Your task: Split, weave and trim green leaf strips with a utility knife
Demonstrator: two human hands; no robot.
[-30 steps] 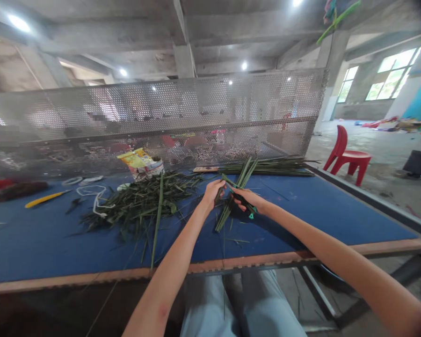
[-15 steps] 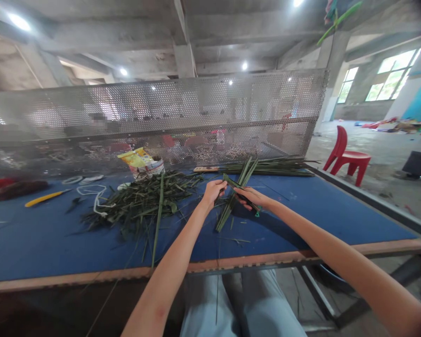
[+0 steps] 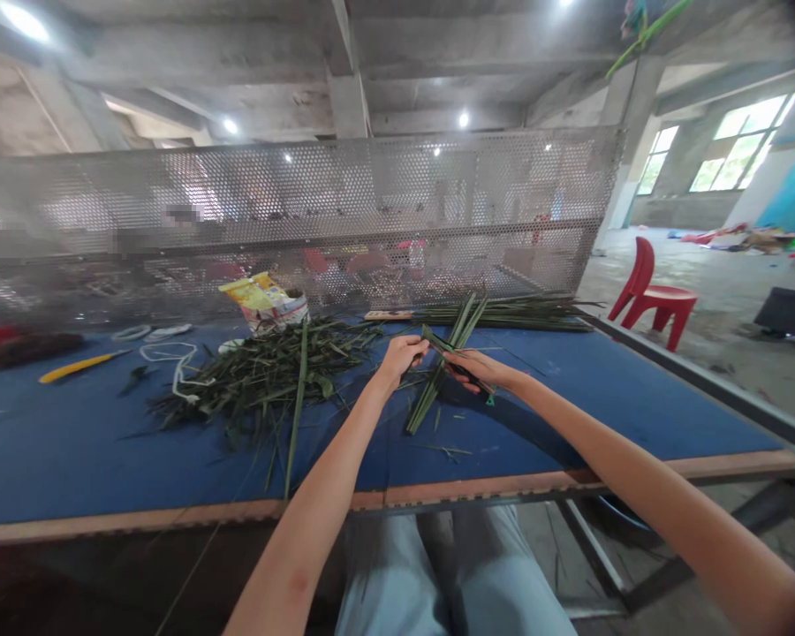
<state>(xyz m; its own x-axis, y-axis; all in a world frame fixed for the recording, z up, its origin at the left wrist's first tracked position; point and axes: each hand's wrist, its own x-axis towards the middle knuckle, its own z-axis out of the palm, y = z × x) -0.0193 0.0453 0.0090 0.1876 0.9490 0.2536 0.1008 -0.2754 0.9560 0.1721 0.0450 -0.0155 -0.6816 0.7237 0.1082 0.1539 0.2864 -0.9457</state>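
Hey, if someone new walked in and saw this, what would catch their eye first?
Probably the left hand and right hand, holding a crossed bundle of long green leaf strips above the blue-topped table. Just left of them lies a big heap of cut green leaves. Behind the table rises a tall perforated metal screen, with a red plastic chair on the floor to the right.

Your right hand (image 3: 487,372) covers most of a small teal object (image 3: 489,400) near the middle of the view, too small to identify. At 12 o'clock, whatever stands behind the grey perforated metal screen (image 3: 371,190) blurs. At 1 o'clock, the top edge cuts off a hanging green-and-pink bundle (image 3: 644,22); at 6 o'clock, the bottom edge cuts off your pale blue jeans (image 3: 450,574).
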